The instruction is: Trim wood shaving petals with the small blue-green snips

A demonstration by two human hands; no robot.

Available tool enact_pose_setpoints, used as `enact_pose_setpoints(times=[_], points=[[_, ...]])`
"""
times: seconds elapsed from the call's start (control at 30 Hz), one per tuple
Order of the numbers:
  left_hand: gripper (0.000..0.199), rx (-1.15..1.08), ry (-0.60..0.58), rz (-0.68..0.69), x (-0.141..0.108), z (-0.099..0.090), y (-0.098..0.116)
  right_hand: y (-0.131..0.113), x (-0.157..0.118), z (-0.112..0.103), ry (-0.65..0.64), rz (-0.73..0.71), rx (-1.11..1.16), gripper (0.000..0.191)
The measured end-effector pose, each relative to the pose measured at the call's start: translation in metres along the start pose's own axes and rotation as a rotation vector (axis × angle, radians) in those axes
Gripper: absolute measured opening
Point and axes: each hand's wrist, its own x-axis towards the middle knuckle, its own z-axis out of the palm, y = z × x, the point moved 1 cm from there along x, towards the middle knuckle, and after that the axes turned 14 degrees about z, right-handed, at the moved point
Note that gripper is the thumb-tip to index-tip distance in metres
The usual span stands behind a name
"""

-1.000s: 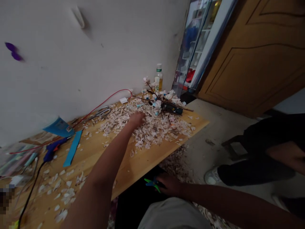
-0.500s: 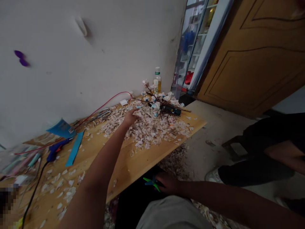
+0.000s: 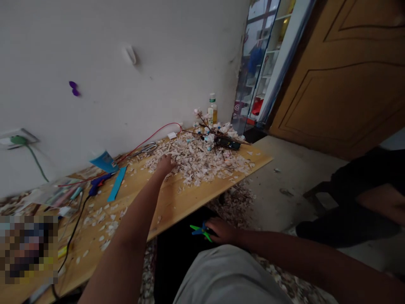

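My left hand (image 3: 166, 164) rests on the left part of a heap of pale petal-like scraps (image 3: 202, 164) on the wooden table (image 3: 171, 207); its fingers point into the scraps, and whether they grip any cannot be made out. Low in front of my body, beside the table's edge, my right hand (image 3: 220, 230) is closed on a blue and green tool (image 3: 201, 230) that looks like small scissors. Branches with white blossoms (image 3: 209, 137) lie at the heap's far side, by a dark cylinder (image 3: 228, 142).
A bottle (image 3: 212, 110) stands behind the branches. Left of the heap are metal scissors (image 3: 149, 147), a blue cup (image 3: 105, 161), a blue strip (image 3: 117, 184) and a glue gun (image 3: 100, 182) with a cord. A seated person (image 3: 354, 202) is at the right.
My left hand has drawn back from near the branches to the heap's left side, and the light blue bit at its fingertips no longer shows. The view has turned left.
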Motion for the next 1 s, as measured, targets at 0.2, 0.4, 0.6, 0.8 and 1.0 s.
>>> enact_pose_setpoints(times=[0.2, 0.4, 0.6, 0.8, 1.0], points=[[0.03, 0.005, 0.053, -0.091, -0.018, -0.013, -0.01, -0.021, 0.004, -0.001, -0.04, -0.048, -0.045, 0.039], [0.036, -0.111, 0.104, -0.101, -0.03, -0.032, -0.005, -0.034, 0.01, -0.001, -0.079, -0.164, -0.087, 0.036], [0.049, -0.086, 0.126, -0.072, -0.04, -0.037, -0.015, -0.04, 0.017, 0.003, -0.11, -0.218, -0.158, 0.041], [0.041, 0.011, 0.112, -0.013, -0.054, -0.019, -0.037, -0.042, 0.026, 0.009, -0.137, -0.196, -0.183, 0.037], [0.026, 0.266, -0.035, 0.124, -0.062, 0.004, -0.029, -0.053, 0.048, 0.016, -0.216, -0.249, -0.204, 0.037]])
